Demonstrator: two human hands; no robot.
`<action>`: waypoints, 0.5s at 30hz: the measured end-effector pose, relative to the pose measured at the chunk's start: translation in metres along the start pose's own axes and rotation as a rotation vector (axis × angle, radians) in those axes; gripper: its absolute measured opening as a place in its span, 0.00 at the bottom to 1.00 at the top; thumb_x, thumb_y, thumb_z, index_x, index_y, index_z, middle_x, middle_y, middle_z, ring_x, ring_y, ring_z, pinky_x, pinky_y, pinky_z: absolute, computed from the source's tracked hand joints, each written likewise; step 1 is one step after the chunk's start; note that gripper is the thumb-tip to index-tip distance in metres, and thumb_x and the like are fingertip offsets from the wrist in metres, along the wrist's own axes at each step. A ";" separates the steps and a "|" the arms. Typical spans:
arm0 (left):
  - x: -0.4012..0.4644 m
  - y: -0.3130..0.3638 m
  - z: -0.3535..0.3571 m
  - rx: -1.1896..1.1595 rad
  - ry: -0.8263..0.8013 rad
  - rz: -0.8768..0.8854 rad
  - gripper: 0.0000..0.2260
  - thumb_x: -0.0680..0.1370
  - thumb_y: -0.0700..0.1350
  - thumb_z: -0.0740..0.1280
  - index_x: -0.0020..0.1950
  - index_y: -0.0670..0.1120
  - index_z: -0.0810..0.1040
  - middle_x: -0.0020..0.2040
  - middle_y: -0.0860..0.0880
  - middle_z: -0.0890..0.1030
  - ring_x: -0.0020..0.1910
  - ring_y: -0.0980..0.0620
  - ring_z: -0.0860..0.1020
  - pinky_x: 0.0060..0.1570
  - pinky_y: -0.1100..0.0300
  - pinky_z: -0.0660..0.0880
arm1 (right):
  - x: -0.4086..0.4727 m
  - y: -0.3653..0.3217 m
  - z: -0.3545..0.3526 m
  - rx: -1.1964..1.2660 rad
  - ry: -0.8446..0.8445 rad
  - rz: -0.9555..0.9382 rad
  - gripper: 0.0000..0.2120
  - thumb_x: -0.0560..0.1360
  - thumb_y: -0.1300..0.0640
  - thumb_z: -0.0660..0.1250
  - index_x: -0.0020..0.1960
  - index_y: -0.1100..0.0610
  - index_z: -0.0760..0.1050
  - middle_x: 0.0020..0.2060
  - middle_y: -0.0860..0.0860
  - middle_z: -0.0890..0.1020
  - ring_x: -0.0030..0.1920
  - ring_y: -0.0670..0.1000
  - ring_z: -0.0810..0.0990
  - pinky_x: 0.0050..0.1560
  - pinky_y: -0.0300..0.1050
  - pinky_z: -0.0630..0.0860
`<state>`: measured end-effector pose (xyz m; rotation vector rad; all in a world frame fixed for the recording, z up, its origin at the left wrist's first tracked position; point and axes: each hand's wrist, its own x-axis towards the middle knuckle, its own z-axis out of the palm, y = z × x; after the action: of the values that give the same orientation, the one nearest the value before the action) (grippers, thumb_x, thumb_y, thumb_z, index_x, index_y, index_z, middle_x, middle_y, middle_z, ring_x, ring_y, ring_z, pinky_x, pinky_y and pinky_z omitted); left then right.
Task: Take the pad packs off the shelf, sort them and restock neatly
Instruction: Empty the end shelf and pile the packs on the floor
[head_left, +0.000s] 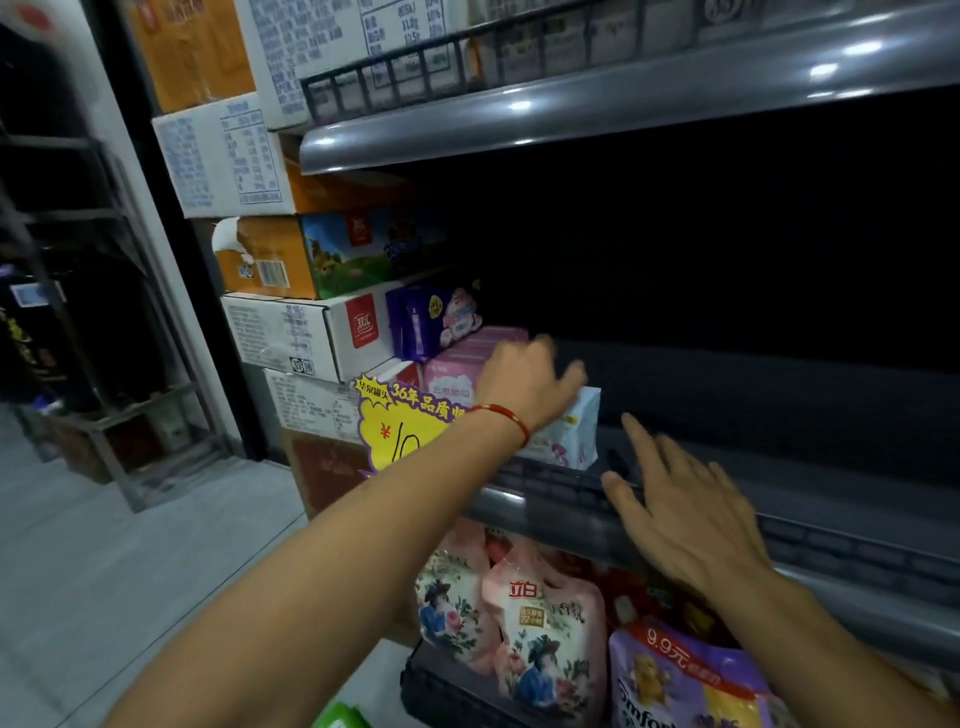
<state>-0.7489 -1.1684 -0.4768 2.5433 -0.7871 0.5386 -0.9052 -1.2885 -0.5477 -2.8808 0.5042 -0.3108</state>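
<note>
Across the middle of the frame runs the dark shelf (727, 457). At its left end a purple pad pack (441, 319) tops pink pad packs (457, 369). Left hand (524, 384) curls its fingers over a pale blue pad pack (571, 436). Right hand (685, 509) hovers nearby, fingers spread wide.

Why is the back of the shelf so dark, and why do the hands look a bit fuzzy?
Head view: light reaches only the front, so the shelf back is black, with white glare on the rails. The right hand and left hand are smeared by motion blur. The wide lens bends the shelf edges.
</note>
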 end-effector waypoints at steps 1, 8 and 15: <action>0.008 -0.012 -0.006 0.018 0.038 -0.022 0.18 0.78 0.56 0.65 0.55 0.42 0.78 0.49 0.39 0.81 0.52 0.38 0.79 0.48 0.49 0.78 | 0.004 0.000 -0.005 0.043 -0.030 0.001 0.34 0.82 0.32 0.45 0.80 0.37 0.32 0.83 0.51 0.49 0.80 0.57 0.58 0.76 0.57 0.61; 0.072 -0.115 -0.050 0.405 -0.015 -0.213 0.39 0.78 0.57 0.67 0.81 0.42 0.55 0.81 0.38 0.57 0.80 0.38 0.54 0.75 0.42 0.59 | 0.042 -0.016 -0.007 0.334 -0.040 -0.194 0.33 0.81 0.35 0.60 0.80 0.32 0.47 0.82 0.41 0.43 0.81 0.52 0.53 0.75 0.61 0.66; 0.092 -0.125 -0.049 0.374 0.064 -0.160 0.23 0.80 0.54 0.67 0.70 0.45 0.67 0.67 0.34 0.69 0.63 0.31 0.70 0.61 0.42 0.71 | 0.051 -0.015 0.001 0.563 0.139 -0.023 0.20 0.76 0.40 0.71 0.58 0.44 0.64 0.64 0.44 0.73 0.56 0.47 0.76 0.48 0.49 0.78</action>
<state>-0.6146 -1.0906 -0.4269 2.8781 -0.4899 0.7703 -0.8533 -1.2923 -0.5365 -2.3291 0.3363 -0.5582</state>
